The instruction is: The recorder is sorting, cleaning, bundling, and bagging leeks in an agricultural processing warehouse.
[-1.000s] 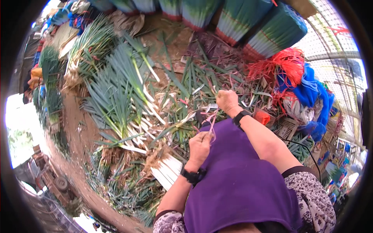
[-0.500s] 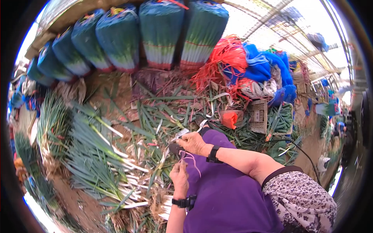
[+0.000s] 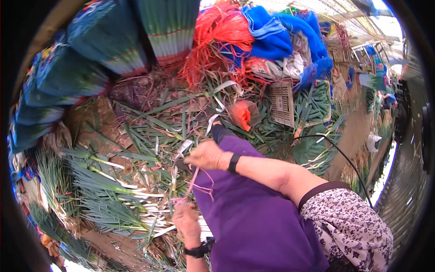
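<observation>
A thin pink string (image 3: 192, 181) stretches between my two hands over the purple apron (image 3: 253, 204). My left hand (image 3: 186, 221) is closed on its lower end, where some pink strands bunch up. My right hand (image 3: 206, 155), also closed, grips the upper end, and a loose loop hangs beside it. Under the right fingertips lies something dark that I cannot make out. Long green onions with white stalks (image 3: 149, 213) lie spread on the ground, left of my left hand. White strips (image 3: 185, 147) lie just beyond my right hand.
Tall bundles of green onions in blue wrapping (image 3: 108, 41) stand along the back left. Red-orange string (image 3: 222, 31) is heaped beside blue netting (image 3: 269, 38). A crate (image 3: 283, 104) holds green leaves, and a black cable (image 3: 349, 165) curves at the right. Trimmed leaves litter the ground.
The view has turned, so the surroundings sit further left. My hands have drawn apart, the left one toward me, and the pink string now spans the wider gap.
</observation>
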### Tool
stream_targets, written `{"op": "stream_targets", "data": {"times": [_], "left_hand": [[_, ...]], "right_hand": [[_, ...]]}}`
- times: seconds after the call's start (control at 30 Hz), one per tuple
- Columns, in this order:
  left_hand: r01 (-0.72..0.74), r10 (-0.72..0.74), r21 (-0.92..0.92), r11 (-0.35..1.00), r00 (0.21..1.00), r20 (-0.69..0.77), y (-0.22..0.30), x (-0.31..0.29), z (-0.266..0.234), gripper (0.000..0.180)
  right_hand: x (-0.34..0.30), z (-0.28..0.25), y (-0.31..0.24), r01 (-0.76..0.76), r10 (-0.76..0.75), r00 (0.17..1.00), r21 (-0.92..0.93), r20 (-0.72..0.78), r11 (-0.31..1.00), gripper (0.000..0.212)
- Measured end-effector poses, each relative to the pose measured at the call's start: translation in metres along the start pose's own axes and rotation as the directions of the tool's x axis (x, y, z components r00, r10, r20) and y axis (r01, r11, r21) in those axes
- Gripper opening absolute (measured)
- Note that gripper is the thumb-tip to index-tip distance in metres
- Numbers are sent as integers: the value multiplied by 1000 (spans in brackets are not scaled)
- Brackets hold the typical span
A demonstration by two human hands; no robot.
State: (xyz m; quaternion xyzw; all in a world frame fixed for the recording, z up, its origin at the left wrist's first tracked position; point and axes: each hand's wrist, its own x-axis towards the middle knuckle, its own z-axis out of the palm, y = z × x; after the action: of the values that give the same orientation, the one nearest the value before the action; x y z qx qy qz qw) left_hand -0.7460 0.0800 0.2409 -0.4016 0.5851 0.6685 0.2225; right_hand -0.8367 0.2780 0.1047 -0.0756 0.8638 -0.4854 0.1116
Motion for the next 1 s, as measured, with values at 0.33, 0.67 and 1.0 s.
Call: {"op": "stream_targets", "data": {"times": [0.33,0.67,1.0], "left_hand": [[-549,530,202,811,543,-652,129,77,-143,33],[73,-60,112,991,991,-118,-21,152,70,25],[261,-245,209,942,964,-100,-99,183,181,22]], "right_hand": [[-157,-188,208,-746,671,665,-257,-328,614,26],[-26,-214,282,-555,493,816,-166,-303,815,24],[184,-306,444,-452,457,855,-786,-246,422,12]]}}
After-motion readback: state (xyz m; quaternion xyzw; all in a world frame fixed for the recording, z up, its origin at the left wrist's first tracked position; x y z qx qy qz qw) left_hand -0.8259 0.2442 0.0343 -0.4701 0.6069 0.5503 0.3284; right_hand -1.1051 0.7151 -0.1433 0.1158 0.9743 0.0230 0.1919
